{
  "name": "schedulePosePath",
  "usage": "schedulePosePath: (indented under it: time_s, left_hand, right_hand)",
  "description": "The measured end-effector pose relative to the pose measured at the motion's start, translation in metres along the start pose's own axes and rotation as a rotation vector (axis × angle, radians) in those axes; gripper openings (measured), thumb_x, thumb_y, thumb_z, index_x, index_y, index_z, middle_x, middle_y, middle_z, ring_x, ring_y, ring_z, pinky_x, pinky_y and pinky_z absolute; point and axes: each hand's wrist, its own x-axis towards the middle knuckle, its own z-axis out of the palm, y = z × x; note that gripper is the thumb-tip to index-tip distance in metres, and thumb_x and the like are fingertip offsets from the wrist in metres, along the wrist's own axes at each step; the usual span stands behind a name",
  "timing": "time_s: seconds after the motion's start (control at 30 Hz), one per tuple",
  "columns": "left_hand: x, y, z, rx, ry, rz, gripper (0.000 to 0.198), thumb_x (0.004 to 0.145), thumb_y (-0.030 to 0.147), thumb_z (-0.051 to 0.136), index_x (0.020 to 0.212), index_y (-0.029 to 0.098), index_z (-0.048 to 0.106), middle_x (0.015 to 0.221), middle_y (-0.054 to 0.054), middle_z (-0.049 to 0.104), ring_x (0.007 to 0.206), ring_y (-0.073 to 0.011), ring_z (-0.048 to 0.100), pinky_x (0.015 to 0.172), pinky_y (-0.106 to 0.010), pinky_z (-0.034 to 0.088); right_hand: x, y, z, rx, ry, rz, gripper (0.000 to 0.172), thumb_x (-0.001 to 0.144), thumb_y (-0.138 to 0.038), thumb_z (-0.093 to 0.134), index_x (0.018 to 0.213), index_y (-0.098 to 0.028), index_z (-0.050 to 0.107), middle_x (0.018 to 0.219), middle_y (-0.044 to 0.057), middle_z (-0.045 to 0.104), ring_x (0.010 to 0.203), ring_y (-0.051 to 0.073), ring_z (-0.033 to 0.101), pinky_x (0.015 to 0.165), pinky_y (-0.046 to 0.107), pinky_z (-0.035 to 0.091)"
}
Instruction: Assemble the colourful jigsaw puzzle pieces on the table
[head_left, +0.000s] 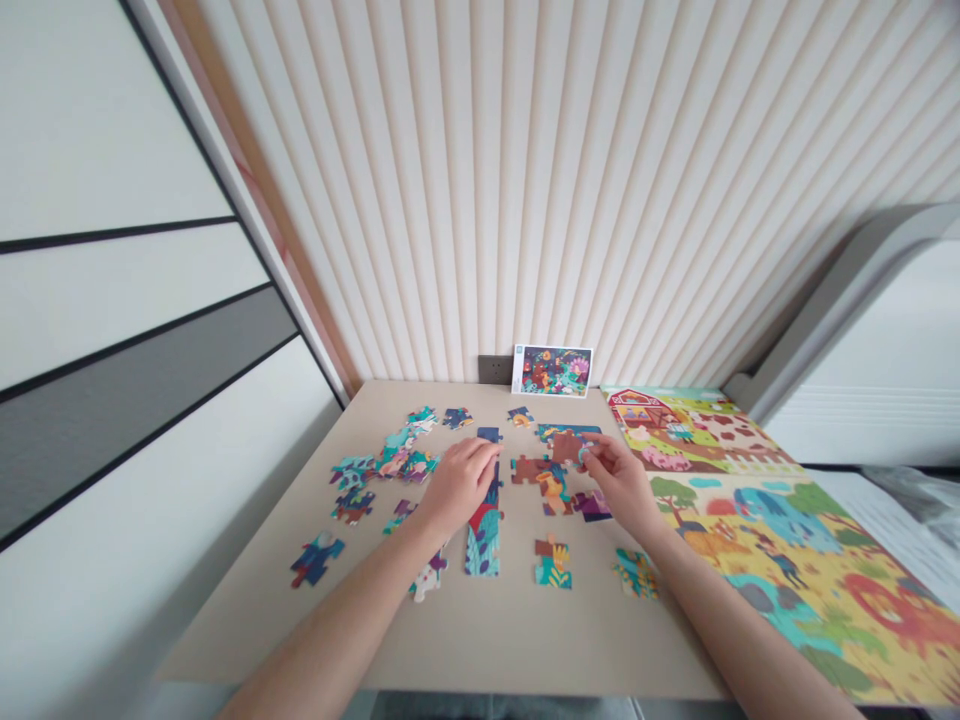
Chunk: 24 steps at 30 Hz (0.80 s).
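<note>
My left hand (459,487) has its fingers bent together over a tall joined puzzle strip (483,540) with blue, red and teal parts; the fingertips hide some of the strip. To the right, my right hand (621,484) pinches a brown puzzle piece (568,447), held just below a joined dark blue and teal row (551,430). Below that piece lies an orange and brown puzzle section (553,492). A purple piece (592,505) lies beside my right fingers.
Loose pieces (405,460) lie left of the strip, with others (553,563) nearer the front. A picture card (556,371) leans against the ribbed wall (465,200). Two finished puzzles, a farm (697,430) and animals (795,570), cover the right side of the table (570,650).
</note>
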Motion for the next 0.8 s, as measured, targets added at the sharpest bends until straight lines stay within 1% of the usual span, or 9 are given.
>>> schedulePosePath:
  time_s: [0.13, 0.3, 0.4, 0.53, 0.6, 0.7, 0.73, 0.8]
  left_hand:
    - [-0.001, -0.001, 0.002, 0.028, -0.015, -0.009, 0.023, 0.099, 0.013, 0.051, 0.114, 0.022, 0.065, 0.108, -0.006, 0.070, 0.104, -0.0214, 0.065, 0.096, -0.039, 0.052]
    - [-0.003, 0.002, 0.007, 0.006, -0.085, 0.002, 0.022, 0.098, 0.012, 0.052, 0.112, 0.022, 0.066, 0.105, -0.005, 0.070, 0.103, -0.0209, 0.064, 0.095, -0.037, 0.052]
    - [-0.003, 0.003, 0.009, -0.009, -0.115, 0.018, 0.024, 0.098, 0.011, 0.051, 0.112, 0.022, 0.067, 0.103, -0.005, 0.070, 0.101, -0.0204, 0.064, 0.094, -0.036, 0.052]
    - [-0.005, 0.002, 0.012, -0.015, -0.112, 0.027, 0.023, 0.099, 0.013, 0.052, 0.112, 0.022, 0.068, 0.100, -0.005, 0.070, 0.100, -0.0202, 0.065, 0.093, -0.036, 0.052]
    - [-0.006, 0.002, 0.013, -0.015, -0.113, 0.026, 0.023, 0.099, 0.013, 0.052, 0.111, 0.022, 0.069, 0.100, -0.005, 0.070, 0.099, -0.0201, 0.065, 0.093, -0.035, 0.051]
    - [-0.006, 0.002, 0.014, -0.014, -0.132, 0.028, 0.022, 0.098, 0.012, 0.053, 0.111, 0.022, 0.069, 0.101, -0.005, 0.070, 0.099, -0.0201, 0.065, 0.092, -0.035, 0.051]
    - [-0.006, 0.002, 0.014, -0.013, -0.139, 0.029, 0.022, 0.098, 0.012, 0.052, 0.110, 0.022, 0.069, 0.101, -0.005, 0.070, 0.099, -0.0202, 0.065, 0.092, -0.035, 0.051]
    - [-0.005, 0.004, 0.014, -0.017, -0.148, 0.033, 0.022, 0.099, 0.013, 0.051, 0.111, 0.022, 0.068, 0.102, -0.005, 0.070, 0.099, -0.0204, 0.064, 0.092, -0.036, 0.051]
  right_hand:
    - [0.001, 0.000, -0.002, -0.004, 0.022, -0.014, 0.046, 0.089, -0.053, 0.068, 0.121, -0.021, 0.061, 0.081, 0.003, 0.068, 0.076, 0.021, 0.068, 0.073, 0.034, 0.054]
    - [0.001, 0.001, -0.003, 0.003, 0.032, 0.009, 0.045, 0.087, -0.053, 0.070, 0.118, -0.022, 0.061, 0.084, 0.004, 0.072, 0.079, 0.023, 0.070, 0.073, 0.034, 0.053]
    - [0.002, 0.003, -0.004, 0.046, 0.052, 0.048, 0.043, 0.083, -0.052, 0.075, 0.110, -0.024, 0.057, 0.085, 0.004, 0.075, 0.082, 0.024, 0.072, 0.073, 0.034, 0.052]
    - [0.005, 0.006, -0.007, 0.119, 0.104, 0.091, 0.044, 0.079, -0.052, 0.078, 0.102, -0.026, 0.051, 0.082, 0.004, 0.077, 0.085, 0.026, 0.074, 0.077, 0.035, 0.053]
    - [0.005, 0.005, -0.007, 0.143, 0.117, 0.099, 0.047, 0.079, -0.051, 0.079, 0.107, -0.026, 0.052, 0.083, 0.004, 0.078, 0.086, 0.026, 0.075, 0.079, 0.036, 0.053]
    - [0.005, 0.003, -0.008, 0.119, 0.105, 0.086, 0.053, 0.081, -0.050, 0.077, 0.122, -0.026, 0.054, 0.083, 0.003, 0.078, 0.089, 0.026, 0.075, 0.083, 0.037, 0.053]
    - [0.005, 0.002, -0.008, 0.105, 0.099, 0.084, 0.054, 0.081, -0.051, 0.076, 0.124, -0.026, 0.055, 0.084, 0.004, 0.078, 0.089, 0.026, 0.075, 0.085, 0.038, 0.053]
    - [0.005, 0.003, -0.008, 0.085, 0.097, 0.093, 0.052, 0.081, -0.053, 0.076, 0.120, -0.024, 0.058, 0.086, 0.005, 0.078, 0.090, 0.027, 0.075, 0.085, 0.039, 0.054]
